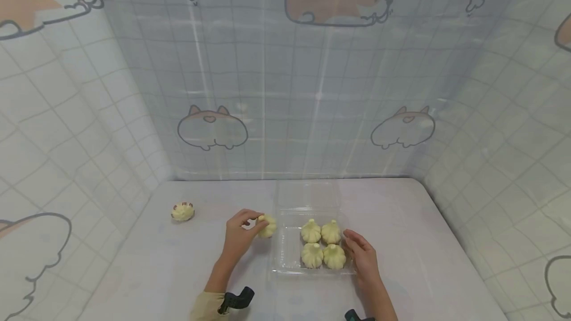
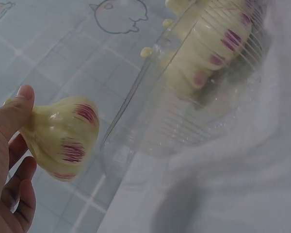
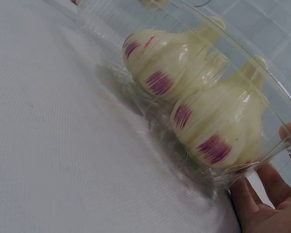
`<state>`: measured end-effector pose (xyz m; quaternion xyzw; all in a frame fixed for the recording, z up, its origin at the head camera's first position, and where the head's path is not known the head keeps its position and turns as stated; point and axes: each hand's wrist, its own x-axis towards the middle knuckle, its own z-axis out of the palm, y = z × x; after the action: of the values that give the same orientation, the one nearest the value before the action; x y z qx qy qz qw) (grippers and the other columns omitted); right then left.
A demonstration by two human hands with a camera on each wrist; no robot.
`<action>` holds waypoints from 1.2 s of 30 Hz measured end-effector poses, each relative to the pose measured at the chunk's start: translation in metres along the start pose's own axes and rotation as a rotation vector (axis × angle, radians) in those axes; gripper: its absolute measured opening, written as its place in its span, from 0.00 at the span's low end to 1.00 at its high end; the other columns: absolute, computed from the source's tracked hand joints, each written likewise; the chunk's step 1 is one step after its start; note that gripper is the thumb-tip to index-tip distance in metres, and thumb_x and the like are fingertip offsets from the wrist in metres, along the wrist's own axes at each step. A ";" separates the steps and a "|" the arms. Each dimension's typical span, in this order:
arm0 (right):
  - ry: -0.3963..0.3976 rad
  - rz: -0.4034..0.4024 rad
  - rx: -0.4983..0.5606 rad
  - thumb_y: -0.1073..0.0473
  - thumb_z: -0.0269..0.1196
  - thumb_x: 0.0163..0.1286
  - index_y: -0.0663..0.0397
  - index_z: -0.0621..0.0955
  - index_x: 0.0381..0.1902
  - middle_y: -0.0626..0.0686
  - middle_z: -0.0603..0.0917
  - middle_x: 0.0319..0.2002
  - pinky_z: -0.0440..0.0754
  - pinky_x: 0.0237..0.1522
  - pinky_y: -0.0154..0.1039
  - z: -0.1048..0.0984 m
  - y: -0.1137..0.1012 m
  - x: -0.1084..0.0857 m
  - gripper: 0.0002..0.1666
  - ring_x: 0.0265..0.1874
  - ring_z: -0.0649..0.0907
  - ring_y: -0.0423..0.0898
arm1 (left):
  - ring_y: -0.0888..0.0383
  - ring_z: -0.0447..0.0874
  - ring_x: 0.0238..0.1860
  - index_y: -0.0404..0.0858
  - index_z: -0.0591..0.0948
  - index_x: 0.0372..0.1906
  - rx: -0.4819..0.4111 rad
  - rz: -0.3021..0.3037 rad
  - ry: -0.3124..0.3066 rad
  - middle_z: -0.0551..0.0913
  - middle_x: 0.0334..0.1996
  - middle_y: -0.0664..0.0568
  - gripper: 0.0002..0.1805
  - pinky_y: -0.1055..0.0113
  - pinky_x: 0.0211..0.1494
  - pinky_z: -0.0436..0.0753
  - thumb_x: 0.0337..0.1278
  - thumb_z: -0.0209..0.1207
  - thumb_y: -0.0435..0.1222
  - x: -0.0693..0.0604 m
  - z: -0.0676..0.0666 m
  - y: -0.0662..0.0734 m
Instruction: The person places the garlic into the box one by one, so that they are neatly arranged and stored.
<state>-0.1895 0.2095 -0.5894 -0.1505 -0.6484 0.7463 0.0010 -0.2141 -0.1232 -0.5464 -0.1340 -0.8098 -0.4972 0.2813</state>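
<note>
My left hand pinches a pale yellow garlic bulb by its stem, thumb against fingers. Purple streaks mark the bulb, which hangs just left of a clear plastic box. Several other garlic bulbs stand inside, in two rows on the right side, stems up. At the box's right side, my right hand rests its fingers against the wall and rim near a corner. How firmly it bears on the box I cannot tell.
Another garlic bulb lies at the far left of the white table. The box's clear lid is folded back behind it. Printed curtains close off the back and both sides.
</note>
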 end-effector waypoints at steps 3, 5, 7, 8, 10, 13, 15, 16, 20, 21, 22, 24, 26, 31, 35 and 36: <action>-0.002 -0.002 0.006 0.59 0.59 0.72 0.62 0.75 0.60 0.59 0.76 0.60 0.77 0.54 0.38 0.000 0.000 0.000 0.22 0.59 0.77 0.54 | 0.56 0.81 0.36 0.47 0.88 0.35 -0.018 -0.003 -0.005 0.83 0.32 0.64 0.10 0.55 0.36 0.79 0.44 0.75 0.41 0.003 0.005 0.004; 0.001 0.004 0.010 0.59 0.59 0.72 0.61 0.75 0.60 0.58 0.77 0.60 0.77 0.54 0.38 0.000 -0.001 0.000 0.22 0.59 0.77 0.53 | 0.54 0.81 0.35 0.47 0.88 0.35 -0.031 0.003 -0.009 0.83 0.31 0.63 0.10 0.54 0.36 0.78 0.44 0.75 0.40 0.004 0.007 0.006; 0.002 0.008 0.010 0.59 0.59 0.72 0.61 0.75 0.61 0.58 0.77 0.60 0.77 0.54 0.37 0.000 -0.001 0.000 0.22 0.59 0.77 0.52 | 0.53 0.81 0.35 0.46 0.88 0.35 -0.037 0.012 -0.018 0.83 0.31 0.62 0.10 0.56 0.36 0.78 0.44 0.75 0.40 0.005 0.010 0.007; 0.004 0.010 0.009 0.59 0.59 0.72 0.61 0.75 0.60 0.57 0.77 0.60 0.77 0.54 0.37 0.000 -0.002 0.000 0.22 0.59 0.77 0.52 | 0.53 0.81 0.35 0.46 0.88 0.35 -0.036 0.017 -0.026 0.83 0.31 0.62 0.10 0.58 0.36 0.78 0.44 0.75 0.40 0.005 0.011 0.008; 0.005 0.007 0.013 0.59 0.59 0.72 0.61 0.75 0.60 0.58 0.77 0.60 0.77 0.53 0.37 -0.001 -0.002 -0.001 0.22 0.59 0.77 0.52 | 0.54 0.81 0.36 0.46 0.88 0.36 -0.031 0.025 -0.040 0.83 0.32 0.61 0.10 0.60 0.36 0.78 0.45 0.74 0.40 0.006 0.014 0.010; 0.009 0.010 0.017 0.59 0.59 0.71 0.61 0.75 0.60 0.57 0.77 0.60 0.77 0.53 0.37 -0.001 -0.002 -0.001 0.22 0.58 0.77 0.52 | 0.57 0.81 0.37 0.46 0.88 0.36 -0.024 0.022 -0.063 0.83 0.33 0.62 0.10 0.62 0.38 0.78 0.46 0.74 0.41 0.008 0.018 0.011; 0.003 0.004 0.012 0.58 0.59 0.72 0.61 0.75 0.60 0.58 0.77 0.60 0.77 0.54 0.38 0.000 -0.002 -0.001 0.22 0.58 0.77 0.53 | 0.58 0.81 0.38 0.47 0.87 0.36 -0.019 0.017 -0.078 0.83 0.33 0.62 0.11 0.62 0.38 0.78 0.46 0.74 0.42 0.009 0.021 0.012; 0.003 0.002 0.010 0.58 0.59 0.72 0.61 0.75 0.60 0.58 0.77 0.60 0.77 0.54 0.39 0.000 -0.002 -0.001 0.22 0.58 0.77 0.53 | 0.58 0.81 0.38 0.47 0.87 0.37 -0.016 0.016 -0.086 0.83 0.33 0.62 0.11 0.62 0.39 0.78 0.47 0.74 0.42 0.009 0.022 0.013; -0.002 0.001 -0.001 0.57 0.60 0.72 0.61 0.75 0.61 0.58 0.77 0.61 0.77 0.54 0.38 0.000 -0.002 -0.001 0.23 0.58 0.77 0.52 | 0.61 0.81 0.38 0.47 0.87 0.37 -0.015 0.018 -0.115 0.83 0.34 0.63 0.11 0.62 0.39 0.78 0.47 0.73 0.44 0.012 0.027 0.016; -0.001 0.003 0.000 0.57 0.60 0.71 0.61 0.75 0.61 0.58 0.77 0.60 0.77 0.53 0.37 -0.001 -0.001 -0.001 0.23 0.58 0.78 0.52 | 0.61 0.81 0.38 0.47 0.87 0.37 -0.022 0.018 -0.120 0.83 0.34 0.63 0.11 0.62 0.39 0.78 0.47 0.73 0.44 0.012 0.028 0.017; -0.002 0.003 -0.001 0.57 0.60 0.71 0.61 0.75 0.61 0.58 0.77 0.60 0.77 0.52 0.36 -0.001 -0.001 0.000 0.23 0.57 0.78 0.51 | 0.62 0.81 0.38 0.47 0.87 0.37 -0.025 0.021 -0.125 0.83 0.33 0.63 0.11 0.62 0.39 0.78 0.47 0.73 0.44 0.013 0.029 0.018; -0.005 0.002 0.000 0.57 0.60 0.71 0.60 0.75 0.61 0.57 0.77 0.61 0.78 0.51 0.34 -0.001 -0.001 0.001 0.23 0.57 0.78 0.50 | 0.63 0.81 0.38 0.49 0.87 0.36 -0.031 0.015 -0.136 0.83 0.33 0.65 0.10 0.61 0.39 0.78 0.47 0.73 0.44 0.014 0.032 0.019; -0.003 0.003 0.003 0.58 0.59 0.71 0.60 0.75 0.61 0.57 0.77 0.61 0.78 0.51 0.33 -0.002 -0.001 0.002 0.22 0.57 0.78 0.49 | 0.64 0.80 0.38 0.50 0.87 0.36 -0.031 0.004 -0.149 0.83 0.33 0.67 0.10 0.60 0.40 0.79 0.47 0.73 0.44 0.015 0.034 0.019; -0.006 -0.006 -0.002 0.58 0.59 0.72 0.61 0.75 0.61 0.58 0.77 0.61 0.77 0.52 0.35 -0.002 -0.001 0.002 0.23 0.57 0.78 0.50 | 0.65 0.80 0.38 0.53 0.86 0.37 -0.021 -0.035 -0.184 0.82 0.34 0.71 0.10 0.59 0.40 0.78 0.47 0.72 0.47 0.015 0.040 0.018; -0.003 0.005 0.001 0.58 0.59 0.73 0.61 0.74 0.62 0.58 0.76 0.61 0.77 0.54 0.37 0.000 -0.001 0.000 0.23 0.58 0.77 0.52 | 0.60 0.80 0.39 0.52 0.86 0.37 -0.035 -0.045 -0.198 0.82 0.34 0.70 0.10 0.58 0.41 0.78 0.48 0.72 0.47 0.013 0.044 0.016; -0.003 0.008 0.002 0.58 0.58 0.73 0.61 0.74 0.62 0.58 0.76 0.61 0.76 0.54 0.38 0.000 -0.001 0.000 0.23 0.59 0.76 0.52 | 0.59 0.80 0.39 0.52 0.86 0.37 -0.035 -0.045 -0.198 0.82 0.34 0.70 0.10 0.57 0.40 0.78 0.48 0.72 0.47 0.013 0.045 0.016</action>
<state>-0.1899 0.2094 -0.5881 -0.1520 -0.6472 0.7470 -0.0026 -0.2308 -0.0769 -0.5429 -0.1693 -0.8276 -0.5017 0.1862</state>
